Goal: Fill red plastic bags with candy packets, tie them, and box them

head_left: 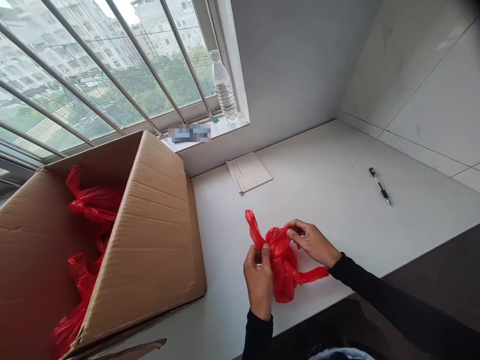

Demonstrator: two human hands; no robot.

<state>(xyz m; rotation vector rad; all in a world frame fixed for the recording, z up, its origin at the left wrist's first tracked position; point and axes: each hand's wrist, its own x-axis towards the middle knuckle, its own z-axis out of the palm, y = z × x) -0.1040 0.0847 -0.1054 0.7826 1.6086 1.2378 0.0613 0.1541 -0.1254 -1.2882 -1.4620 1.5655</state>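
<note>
A crumpled red plastic bag (282,267) hangs just above the white countertop (337,165) near its front edge. My left hand (258,282) pinches the bag's left side, thumb pressed on the plastic below one upright handle loop. My right hand (312,242) grips the bag's top right, fingers curled onto it. Another handle strip trails to the right under my right wrist. Both arms wear black sleeves.
A large open cardboard box (157,235) with several red plastic bags (92,205) inside stands at the left. A folded paper (248,171) lies near the wall, a pen (380,186) at the right. A water bottle (224,87) stands on the window sill.
</note>
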